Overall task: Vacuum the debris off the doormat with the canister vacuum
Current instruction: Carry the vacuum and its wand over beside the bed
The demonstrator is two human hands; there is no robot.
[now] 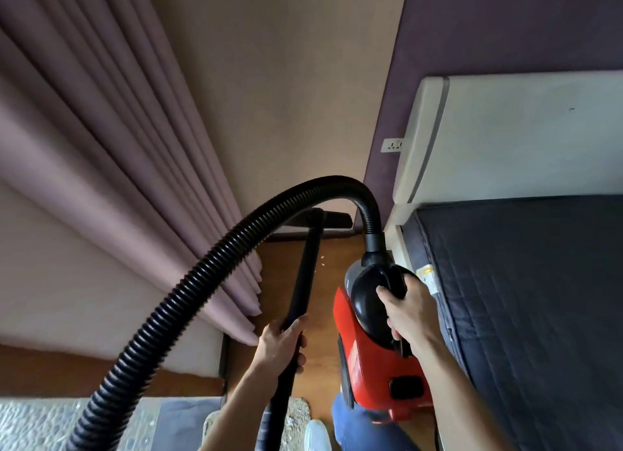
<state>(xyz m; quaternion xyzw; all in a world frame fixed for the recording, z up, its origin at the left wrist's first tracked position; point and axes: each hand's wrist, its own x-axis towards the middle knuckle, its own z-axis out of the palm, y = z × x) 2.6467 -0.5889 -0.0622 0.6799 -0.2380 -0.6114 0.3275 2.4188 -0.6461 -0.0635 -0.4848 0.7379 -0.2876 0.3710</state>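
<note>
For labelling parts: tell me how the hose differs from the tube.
The hose is ribbed and curves in an arc; the tube is smooth and straight. The hose joins the red vacuum; the tube, held by the left hand, reaches the floor head. Both are black.

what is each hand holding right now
Left hand: closed, fingers curled round the black wand.
Right hand: closed, gripping the red canister vacuum by its handle.
</note>
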